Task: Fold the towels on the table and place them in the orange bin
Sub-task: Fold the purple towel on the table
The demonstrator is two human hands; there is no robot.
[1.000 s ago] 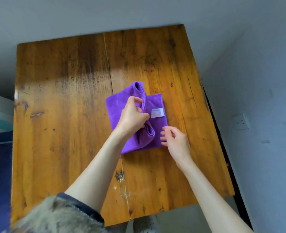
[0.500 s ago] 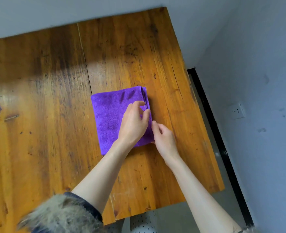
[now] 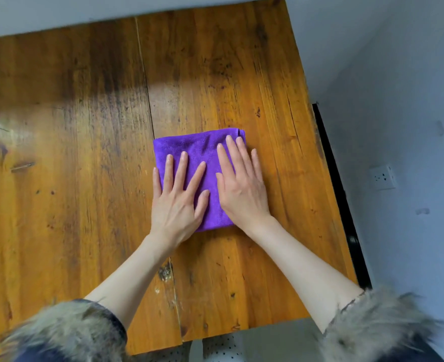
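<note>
From my remote feed, the wooden table (image 3: 85, 152) shows broad bare planks to the left and toward the far edge, while its right edge runs close beside a grey wall carrying a white socket (image 3: 382, 177). The folded purple towel (image 3: 189, 147) lies flat right of centre, well inside every edge, its longer side running from near edge to far. I see the left hand (image 3: 178, 202) and right hand (image 3: 241, 188) pressing it side by side, fingers straight and flat, gripping nothing.

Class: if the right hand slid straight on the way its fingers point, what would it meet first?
The right hand would pass the purple towel's far edge onto bare wooden table; nothing visible blocks it.
</note>
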